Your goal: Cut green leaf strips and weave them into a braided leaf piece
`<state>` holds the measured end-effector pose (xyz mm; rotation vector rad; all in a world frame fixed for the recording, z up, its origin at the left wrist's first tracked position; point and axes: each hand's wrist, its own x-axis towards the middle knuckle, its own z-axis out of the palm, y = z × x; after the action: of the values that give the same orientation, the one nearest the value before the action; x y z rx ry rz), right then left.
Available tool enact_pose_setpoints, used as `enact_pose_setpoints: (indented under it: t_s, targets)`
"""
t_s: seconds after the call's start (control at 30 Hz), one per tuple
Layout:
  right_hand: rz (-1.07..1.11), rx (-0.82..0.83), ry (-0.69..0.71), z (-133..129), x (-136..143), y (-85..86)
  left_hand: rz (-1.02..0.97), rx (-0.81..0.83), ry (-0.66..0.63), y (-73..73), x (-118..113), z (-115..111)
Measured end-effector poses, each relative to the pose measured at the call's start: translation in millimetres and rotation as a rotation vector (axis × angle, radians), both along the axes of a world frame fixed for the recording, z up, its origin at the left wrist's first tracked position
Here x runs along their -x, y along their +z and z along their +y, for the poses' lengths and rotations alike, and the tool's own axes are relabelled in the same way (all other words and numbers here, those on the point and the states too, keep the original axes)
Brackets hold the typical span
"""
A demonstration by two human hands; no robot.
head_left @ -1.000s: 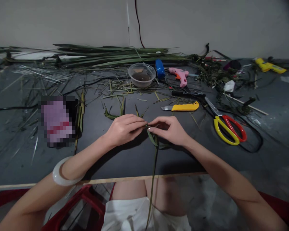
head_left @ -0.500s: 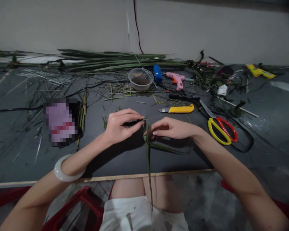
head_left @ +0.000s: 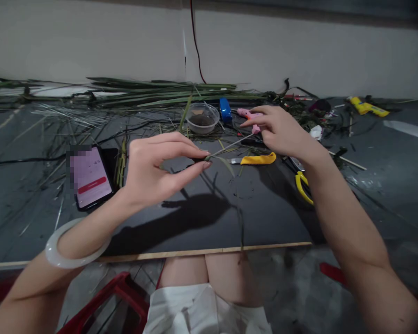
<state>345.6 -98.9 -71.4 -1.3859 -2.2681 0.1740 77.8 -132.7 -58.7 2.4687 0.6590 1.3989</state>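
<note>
My left hand (head_left: pixel 160 164) is closed, thumb and index finger pinching a green leaf strip (head_left: pixel 226 166) above the table. A pointed leaf end (head_left: pixel 186 113) sticks up behind this hand, and a blurred end hangs down toward the table edge. From the pinch a thin pale strand (head_left: pixel 235 144) runs taut up to my right hand (head_left: pixel 282 132). The right fingers are bent around its far end, partly hidden. Behind the right hand lies a pink glue gun (head_left: pixel 245 112), half covered. A yellow utility knife (head_left: pixel 257 159) rests on the table below the strand.
A phone (head_left: pixel 94 181) lies at the left. Farther back are a clear plastic bowl (head_left: pixel 202 119), a blue tape roll (head_left: pixel 225 110) and long green leaves (head_left: pixel 160 88). Scissors (head_left: pixel 303 188) lie partly under my right forearm. Leaf scraps and a yellow packet (head_left: pixel 367 106) are at the right.
My right hand has moved up and right, away from the left, drawing the strand out straight. My left hand has lifted closer, still pinching the leaf strip.
</note>
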Motion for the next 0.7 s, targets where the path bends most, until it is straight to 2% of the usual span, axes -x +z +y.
enact_pose_setpoints:
  t_s: [0.03,0.1,0.2,0.27,0.4,0.57,0.7]
  targets:
    - [0.091,0.023,-0.028,-4,2,2.2,0.009,0.03,0.01,-3.2,-1,2]
    - [0.301,0.184,-0.024,-16,12,5.1,0.017,0.105,0.015,-11.9,-2,6]
    - [0.519,0.593,0.134,-39,34,2.7,0.011,0.184,0.009,-27.2,-5,11]
    - [0.63,0.814,0.184,-48,44,-4.5,0.015,0.211,0.017,-37.5,-8,11]
    - [0.905,1.122,0.08,-52,45,-24.8,0.009,0.255,0.016,-56.0,-14,9]
    - [1.11,1.33,0.005,-53,31,-38.9,-0.029,0.222,0.022,-74.2,-20,5]
    - [1.125,1.325,-0.042,-56,21,-41.0,-0.048,0.163,0.013,-84.6,-23,1]
